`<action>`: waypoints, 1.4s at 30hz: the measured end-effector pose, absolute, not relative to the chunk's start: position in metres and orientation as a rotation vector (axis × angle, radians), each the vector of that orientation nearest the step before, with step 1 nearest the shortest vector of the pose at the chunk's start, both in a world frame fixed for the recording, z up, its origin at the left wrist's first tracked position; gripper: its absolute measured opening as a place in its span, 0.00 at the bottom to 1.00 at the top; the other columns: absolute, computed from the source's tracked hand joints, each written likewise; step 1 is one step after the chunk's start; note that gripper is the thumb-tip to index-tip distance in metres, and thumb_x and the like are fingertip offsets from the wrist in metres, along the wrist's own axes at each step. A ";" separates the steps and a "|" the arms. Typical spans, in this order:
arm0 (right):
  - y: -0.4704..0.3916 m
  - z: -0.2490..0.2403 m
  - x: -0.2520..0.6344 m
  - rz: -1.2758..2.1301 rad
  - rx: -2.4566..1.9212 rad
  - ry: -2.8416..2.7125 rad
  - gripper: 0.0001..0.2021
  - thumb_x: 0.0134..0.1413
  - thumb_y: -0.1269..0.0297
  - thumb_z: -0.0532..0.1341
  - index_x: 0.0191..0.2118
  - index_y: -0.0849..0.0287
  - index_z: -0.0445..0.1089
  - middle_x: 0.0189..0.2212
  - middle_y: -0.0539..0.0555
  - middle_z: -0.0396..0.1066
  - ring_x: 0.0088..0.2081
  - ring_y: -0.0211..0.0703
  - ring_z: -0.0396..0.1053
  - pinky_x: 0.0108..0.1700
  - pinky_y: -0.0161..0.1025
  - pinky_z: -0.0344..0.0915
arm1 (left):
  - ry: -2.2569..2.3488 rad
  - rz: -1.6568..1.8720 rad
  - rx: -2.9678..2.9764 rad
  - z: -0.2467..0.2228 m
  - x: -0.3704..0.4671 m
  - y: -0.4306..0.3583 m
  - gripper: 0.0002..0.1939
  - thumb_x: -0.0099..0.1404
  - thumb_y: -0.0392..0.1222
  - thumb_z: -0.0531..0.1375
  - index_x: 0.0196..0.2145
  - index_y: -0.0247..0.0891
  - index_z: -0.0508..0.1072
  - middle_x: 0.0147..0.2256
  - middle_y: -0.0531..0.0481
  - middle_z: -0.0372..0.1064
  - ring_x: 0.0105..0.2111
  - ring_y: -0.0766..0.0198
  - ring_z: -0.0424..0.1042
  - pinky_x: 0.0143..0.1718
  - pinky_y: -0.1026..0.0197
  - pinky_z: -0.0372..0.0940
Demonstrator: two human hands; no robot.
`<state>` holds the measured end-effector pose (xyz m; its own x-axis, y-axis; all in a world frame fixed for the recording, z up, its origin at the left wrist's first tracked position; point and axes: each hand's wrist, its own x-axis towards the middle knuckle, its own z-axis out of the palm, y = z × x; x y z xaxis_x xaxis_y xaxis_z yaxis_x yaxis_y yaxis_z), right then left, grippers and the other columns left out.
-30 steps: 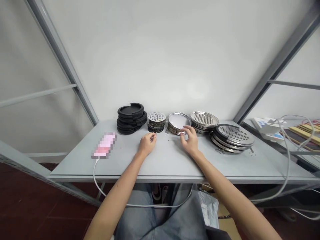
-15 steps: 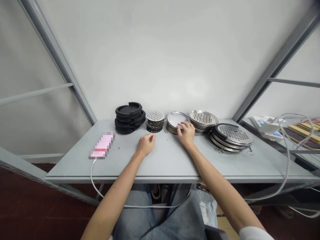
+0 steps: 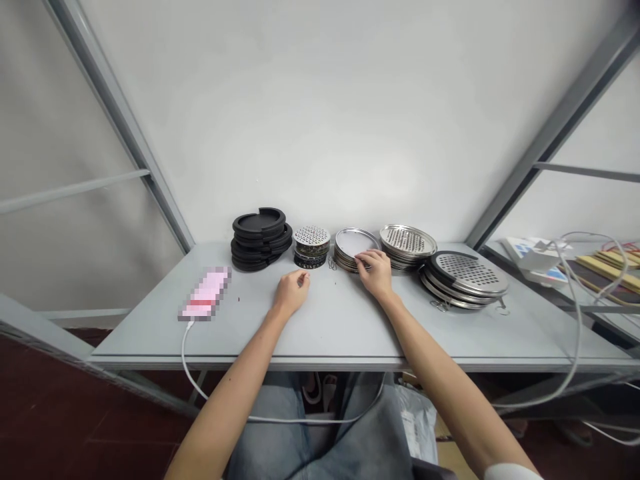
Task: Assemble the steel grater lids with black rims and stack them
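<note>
My right hand (image 3: 376, 273) reaches over the near right rim of a stack of plain round metal trays (image 3: 356, 241), thumb and fingers closed at the edge of the top one. The fingers hide part of that rim. My left hand (image 3: 293, 289) rests on the table, loosely curled, with nothing visible in it. Just behind it stands a small stack of round metal grater discs (image 3: 311, 236) with pierced tops. Small metal wire clips (image 3: 333, 264) lie between these two stacks.
Black ring-shaped holders (image 3: 259, 223) are piled at the back left. Larger grater discs (image 3: 407, 239) stand at the back; assembled graters with a black edge (image 3: 470, 272) lie at the right. A phone (image 3: 206, 293) with a white cable (image 3: 185, 360) is on the left. Metal posts flank the table (image 3: 330, 333).
My right hand's fingers have come down and drawn together at the rim of the top tray. My left hand stays nearly the same. The view has tilted slightly up.
</note>
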<state>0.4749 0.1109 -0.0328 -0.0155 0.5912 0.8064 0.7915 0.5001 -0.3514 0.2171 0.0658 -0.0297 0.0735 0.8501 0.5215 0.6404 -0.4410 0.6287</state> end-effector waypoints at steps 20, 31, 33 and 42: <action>0.065 0.001 0.454 -0.389 -0.851 -1.335 0.06 0.63 0.65 0.51 0.39 0.56 0.64 0.35 0.57 0.67 0.41 0.49 0.68 0.45 0.50 0.66 | 1.442 1.348 2.018 -0.028 0.218 0.063 0.14 0.70 0.44 0.53 0.49 0.39 0.71 0.40 0.45 0.76 0.40 0.59 0.76 0.44 0.59 0.68; 0.041 -0.016 0.426 -0.222 -0.662 -1.900 0.09 0.59 0.73 0.56 0.43 0.56 0.67 0.37 0.58 0.72 0.40 0.47 0.70 0.42 0.46 0.67 | 1.290 1.358 1.846 -0.028 0.217 0.063 0.34 0.72 0.61 0.36 0.61 0.36 0.61 0.57 0.37 0.65 0.58 0.52 0.64 0.60 0.49 0.56; 0.041 -0.016 0.425 -0.154 -0.639 -1.928 0.09 0.59 0.74 0.56 0.43 0.56 0.67 0.37 0.58 0.72 0.40 0.47 0.70 0.42 0.46 0.68 | 1.296 1.302 1.891 -0.026 0.217 0.060 0.33 0.72 0.60 0.36 0.59 0.37 0.63 0.55 0.38 0.67 0.57 0.52 0.66 0.60 0.49 0.57; 0.030 -0.011 0.427 0.195 -0.580 -2.123 0.05 0.57 0.71 0.57 0.38 0.56 0.68 0.34 0.56 0.71 0.36 0.44 0.69 0.40 0.43 0.67 | 1.195 1.180 1.998 -0.020 0.216 0.054 0.29 0.73 0.57 0.40 0.58 0.35 0.64 0.55 0.39 0.68 0.55 0.53 0.67 0.58 0.52 0.60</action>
<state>0.4274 0.0302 -0.0110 -0.4861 0.4736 0.7344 0.3321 0.8775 -0.3461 0.2163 0.0540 -0.0204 0.2290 0.8817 0.4124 0.4236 -0.4717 0.7733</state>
